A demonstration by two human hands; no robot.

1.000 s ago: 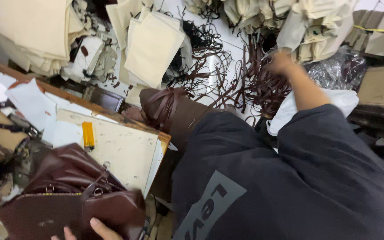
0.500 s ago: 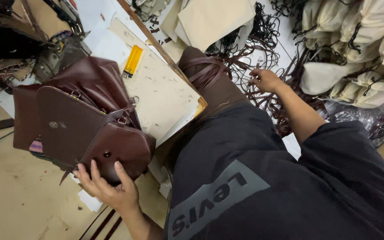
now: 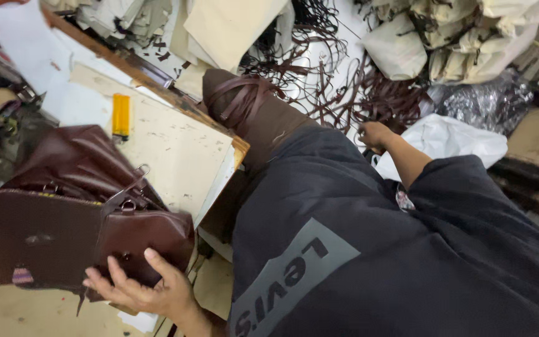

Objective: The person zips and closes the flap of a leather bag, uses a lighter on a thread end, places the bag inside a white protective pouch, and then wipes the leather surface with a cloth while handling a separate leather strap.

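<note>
My left hand (image 3: 148, 288) presses its spread fingers against the lower edge of a dark brown leather bag (image 3: 88, 212) with metal rings and a strap, which lies on the worktable (image 3: 176, 150). My right hand (image 3: 374, 133) reaches out to the floor on the right, fingers curled among a heap of thin dark brown leather straps (image 3: 375, 93); whether it grips one is unclear. A bundle of brown straps (image 3: 244, 100) lies draped over my knee.
A yellow lighter (image 3: 121, 115) lies on the pale board of the table. Beige cloth dust bags (image 3: 456, 37) are piled at the back and right. A white plastic sack (image 3: 456, 140) lies near my right arm. White paper sheets (image 3: 26, 50) cover the table's far left.
My view has swung back to the left and lower. My left hand stays under the bag's edge. My right hand has moved slightly right within the strap heap.
</note>
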